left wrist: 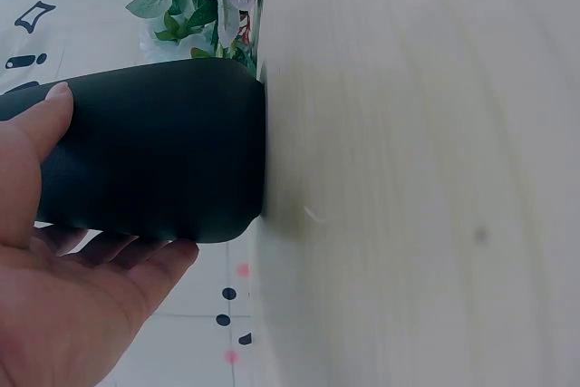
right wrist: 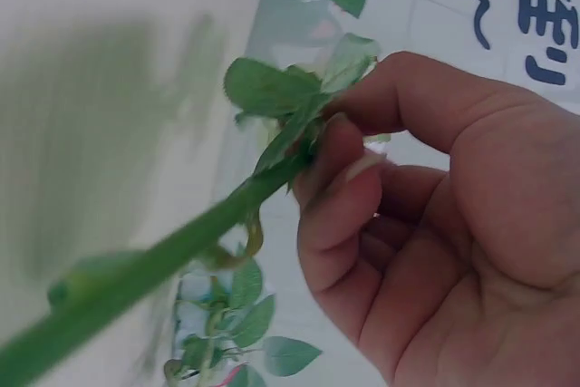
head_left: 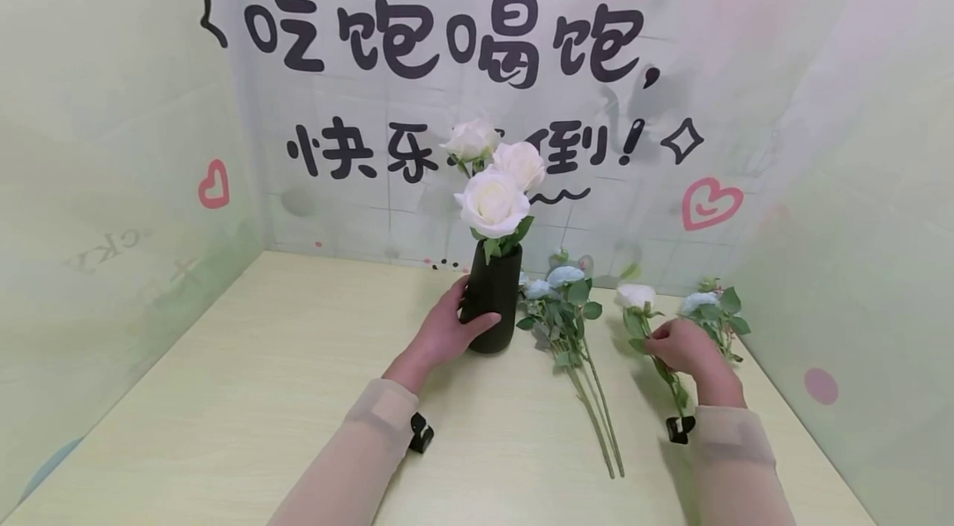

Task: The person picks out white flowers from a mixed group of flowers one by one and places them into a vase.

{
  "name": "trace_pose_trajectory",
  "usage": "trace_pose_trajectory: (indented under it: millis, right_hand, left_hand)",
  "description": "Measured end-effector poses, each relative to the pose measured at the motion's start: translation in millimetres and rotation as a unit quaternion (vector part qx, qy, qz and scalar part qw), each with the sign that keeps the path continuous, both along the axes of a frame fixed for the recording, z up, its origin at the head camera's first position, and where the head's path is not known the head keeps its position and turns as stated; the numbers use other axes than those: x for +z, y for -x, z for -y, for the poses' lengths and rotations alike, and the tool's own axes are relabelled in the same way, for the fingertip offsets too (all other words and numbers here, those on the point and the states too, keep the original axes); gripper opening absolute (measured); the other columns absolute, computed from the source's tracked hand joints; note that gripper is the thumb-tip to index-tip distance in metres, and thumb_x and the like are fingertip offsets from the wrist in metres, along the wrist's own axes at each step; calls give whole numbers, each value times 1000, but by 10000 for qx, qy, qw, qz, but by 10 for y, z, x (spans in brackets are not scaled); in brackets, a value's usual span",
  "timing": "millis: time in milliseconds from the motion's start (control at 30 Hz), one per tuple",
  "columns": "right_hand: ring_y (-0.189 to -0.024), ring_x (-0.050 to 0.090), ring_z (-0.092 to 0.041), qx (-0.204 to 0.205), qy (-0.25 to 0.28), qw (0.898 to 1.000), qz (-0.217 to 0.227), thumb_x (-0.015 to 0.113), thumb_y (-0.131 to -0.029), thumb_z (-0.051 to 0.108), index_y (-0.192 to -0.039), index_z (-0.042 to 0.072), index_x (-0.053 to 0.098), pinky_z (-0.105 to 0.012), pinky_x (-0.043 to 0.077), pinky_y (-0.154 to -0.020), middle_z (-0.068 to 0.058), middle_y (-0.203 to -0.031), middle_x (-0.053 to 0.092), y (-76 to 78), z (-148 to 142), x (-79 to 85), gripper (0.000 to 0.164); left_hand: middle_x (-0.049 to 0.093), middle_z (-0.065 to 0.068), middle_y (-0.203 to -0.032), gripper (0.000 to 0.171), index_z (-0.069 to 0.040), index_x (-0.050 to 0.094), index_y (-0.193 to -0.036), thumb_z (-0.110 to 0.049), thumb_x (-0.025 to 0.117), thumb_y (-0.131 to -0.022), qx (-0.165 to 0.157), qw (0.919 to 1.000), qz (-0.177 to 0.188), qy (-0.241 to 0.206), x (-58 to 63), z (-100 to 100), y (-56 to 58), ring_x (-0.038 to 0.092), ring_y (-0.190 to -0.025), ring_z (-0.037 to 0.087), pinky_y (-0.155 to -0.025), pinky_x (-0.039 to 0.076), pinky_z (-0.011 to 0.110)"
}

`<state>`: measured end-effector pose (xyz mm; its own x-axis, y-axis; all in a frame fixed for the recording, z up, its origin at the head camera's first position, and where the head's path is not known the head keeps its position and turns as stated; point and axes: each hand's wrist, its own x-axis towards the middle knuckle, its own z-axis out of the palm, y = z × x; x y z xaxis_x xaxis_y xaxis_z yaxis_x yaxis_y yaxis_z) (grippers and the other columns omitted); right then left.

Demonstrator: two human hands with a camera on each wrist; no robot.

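A black vase (head_left: pixel 492 302) stands upright on the table with several white roses (head_left: pixel 493 201) in it. My left hand (head_left: pixel 445 329) holds the vase by its side; in the left wrist view the thumb and fingers (left wrist: pixel 163 269) lie on either side of its dark body (left wrist: pixel 154 151). On the right, my right hand (head_left: pixel 686 346) pinches the green stem (right wrist: pixel 163 256) of a single white rose (head_left: pixel 636 296) between thumb and fingertips. That rose is tilted, its bloom pointing toward the back wall.
Blue flowers (head_left: pixel 566 277) with long stems lie on the table (head_left: pixel 298 393) between vase and right hand. Another blue flower bunch (head_left: pixel 704 304) lies behind the right hand by the side wall. A printed backdrop (head_left: pixel 417 95) with black lettering rises at the back.
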<state>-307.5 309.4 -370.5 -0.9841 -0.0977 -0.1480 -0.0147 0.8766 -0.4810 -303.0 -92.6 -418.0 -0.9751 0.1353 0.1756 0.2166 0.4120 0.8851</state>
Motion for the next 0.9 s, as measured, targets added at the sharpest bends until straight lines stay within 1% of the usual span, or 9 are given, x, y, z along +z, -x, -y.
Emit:
trace_pose_trajectory:
  millis: [67,167,200,300,400,567,733,900]
  right_hand:
    - [-70,60,-17,55,42,9998,-201,66,-105,19,-104,-5,73,-36,52,-69,-5,-76,67,3,40,62,25]
    - [-81,66,-19,144,149,9986,-484,65,-105,19,-124,-8,72,-38,57,-74,-14,-97,76,-6,99,136,34]
    - [-84,67,-20,157,188,9981,-572,65,-104,19,-127,-8,72,-38,57,-75,-16,-103,77,-11,118,154,36]
    - [-85,67,-20,132,398,9959,-796,65,-104,19,-129,-5,72,-36,56,-75,-18,-110,77,-33,166,190,35]
    - [-84,68,-19,118,599,9925,-1061,64,-105,18,-130,-4,70,-34,55,-73,-20,-112,76,-52,191,209,35]
    - [-93,69,-21,134,853,9843,-1538,64,-107,18,-135,-4,69,-32,57,-74,-20,-115,75,-66,245,252,36]
    - [-95,68,-21,56,1025,9770,-1869,66,-110,24,-133,0,71,-30,56,-74,-18,-114,76,-121,336,366,34]
    - [-94,72,-22,-3,1215,9714,-2042,67,-111,25,-136,-1,70,-23,58,-73,-22,-119,77,-207,415,493,36]
  left_hand:
    - [41,21,-174,90,-7,30,-173,-41,77,-104,0,10000,9,-2,2,2,0,45,-158,47,-130,40,61]
    - [41,22,-174,90,-7,30,-173,-41,77,-104,4,10000,21,-1,7,3,-3,44,-159,47,-130,40,61]
    - [40,22,-174,90,-7,29,-173,-41,77,-104,8,10000,31,-1,10,3,-5,44,-159,47,-130,40,61]
    - [39,22,-175,90,-8,29,-173,-41,77,-104,16,10000,69,8,20,0,-11,43,-160,47,-130,39,61]
    - [39,22,-175,90,-7,29,-173,-40,76,-104,12,10000,71,35,22,-4,-14,43,-159,48,-130,39,61]
    - [41,23,-174,89,-6,29,-173,-40,76,-105,9,10000,52,49,11,-2,-5,44,-158,49,-129,40,62]
    - [41,23,-174,90,-6,29,-173,-39,77,-104,-8,10000,55,11,14,3,-5,44,-158,49,-129,40,62]
    - [40,23,-175,90,-7,29,-173,-40,77,-104,-10,10000,61,-10,5,3,0,43,-159,48,-130,39,61]
